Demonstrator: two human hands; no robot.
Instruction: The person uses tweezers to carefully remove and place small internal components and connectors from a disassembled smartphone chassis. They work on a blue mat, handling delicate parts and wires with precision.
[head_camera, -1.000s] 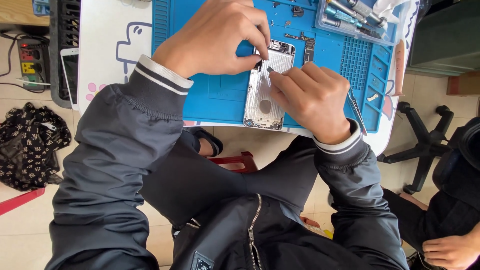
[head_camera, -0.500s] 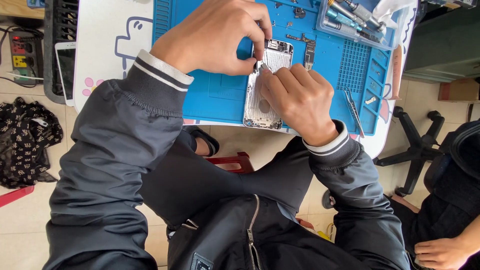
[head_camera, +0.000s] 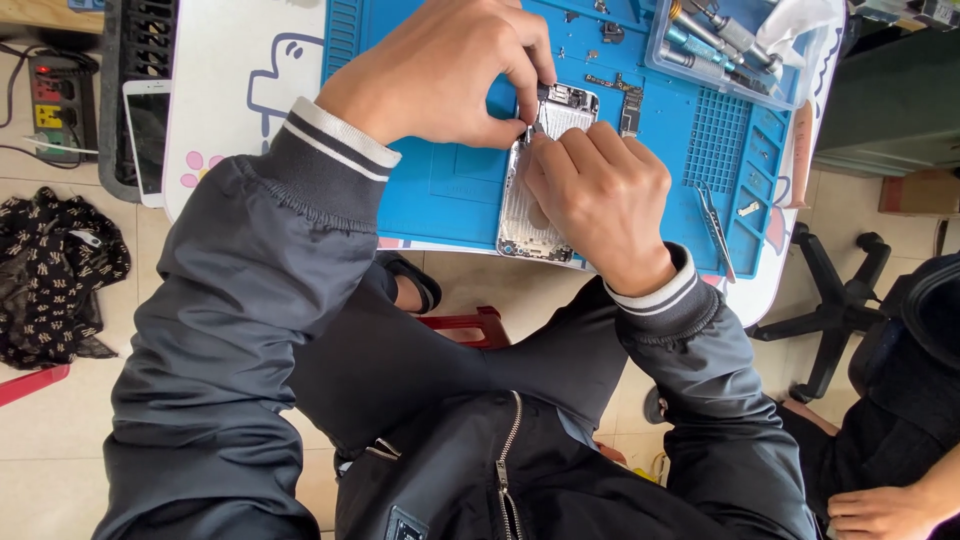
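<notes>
An opened silver phone (head_camera: 524, 214) lies face up on a blue repair mat (head_camera: 450, 190), its inner parts showing at the top end. My left hand (head_camera: 440, 70) reaches over from the left, thumb and forefinger pinched at the phone's upper left edge. My right hand (head_camera: 600, 195) rests on the phone's right side. Its fingertips are curled in and meet the left fingers at the same spot. What is pinched between the fingertips is too small to make out.
Tweezers (head_camera: 715, 225) lie on the mat right of my right hand. A clear tray of tools (head_camera: 720, 40) stands at the back right. A white phone (head_camera: 150, 135) and a power strip (head_camera: 50, 105) sit at the left. Another person's hand (head_camera: 880, 510) and a chair base (head_camera: 830, 300) are on the right.
My right hand has slid up the phone, and its fingertips now meet the left fingers at the upper left edge. The left hand stayed at the phone's top.
</notes>
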